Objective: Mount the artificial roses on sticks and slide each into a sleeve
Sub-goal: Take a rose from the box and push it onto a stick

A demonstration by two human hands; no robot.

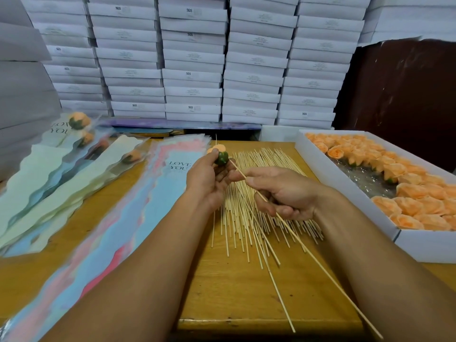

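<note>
My left hand holds an orange rose by its green base, above the far end of a pile of thin wooden sticks. My right hand pinches one long stick, whose tip meets the green base of the rose. The stick slants back toward the table's near right edge. A stack of pink and blue "LOVE YOU" sleeves lies left of my left arm. Several sleeved roses lie at the far left.
A white box full of orange rose heads stands at the right on the wooden table. Stacks of white cartons form a wall behind. Pale green sleeves lie at the left.
</note>
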